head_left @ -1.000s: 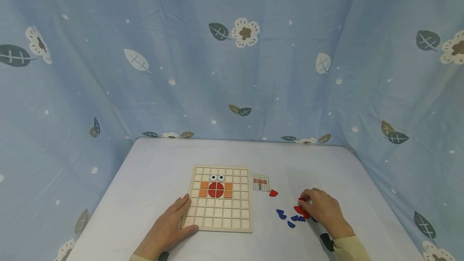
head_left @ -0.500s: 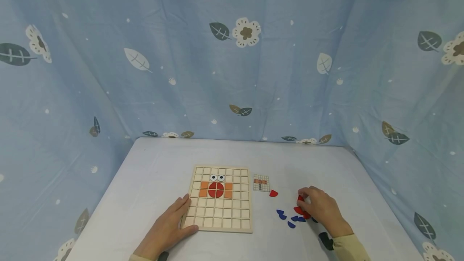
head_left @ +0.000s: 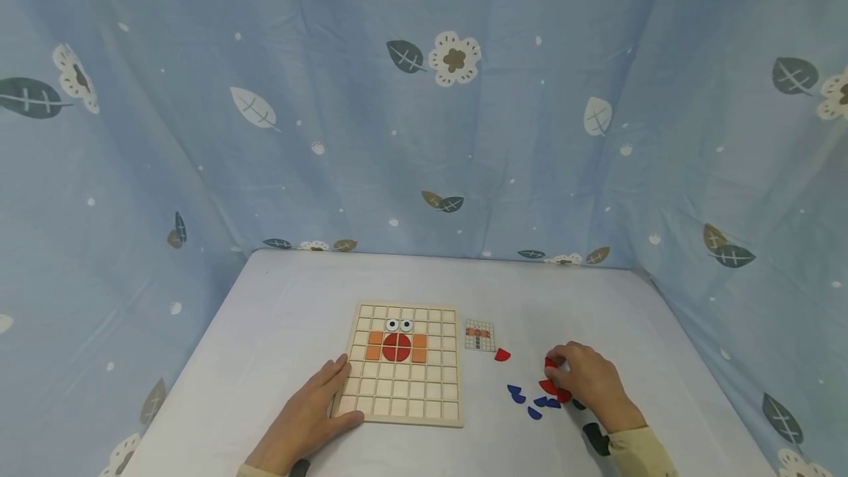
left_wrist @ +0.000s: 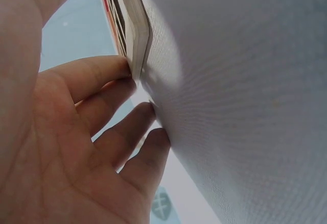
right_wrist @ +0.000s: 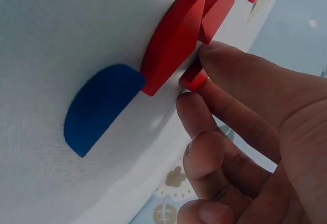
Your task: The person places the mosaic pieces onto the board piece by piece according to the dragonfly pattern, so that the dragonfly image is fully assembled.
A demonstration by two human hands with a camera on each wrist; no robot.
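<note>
My left hand (head_left: 306,412) rests along the left edge of a wooden grid board (head_left: 397,420), thumb at its near corner; the left wrist view shows fingertips against the board's edge. Red quarter-circle tiles (head_left: 391,341) form a disc on the grid, flanked by orange square tiles (head_left: 419,348) under two eye tiles (head_left: 392,324). To the right, my right hand (head_left: 589,381) pinches a red piece (right_wrist: 193,77) between thumb and index finger; its full outline is hidden. Beside it lie loose red quarter-circle pieces (right_wrist: 176,43) and a blue rounded piece (right_wrist: 102,109).
A small pattern card (head_left: 480,336) lies right of the board, with a single red quarter-circle (head_left: 502,354) near its corner. Several blue pieces (head_left: 534,413) are scattered between board and right hand. A patterned blue curtain (head_left: 358,153) surrounds the white table (head_left: 291,293).
The red piece in my right fingers came into fuller view, with the hand rising slightly and then staying near the same spot. My left hand and the board have not moved; the head view shifted slightly.
</note>
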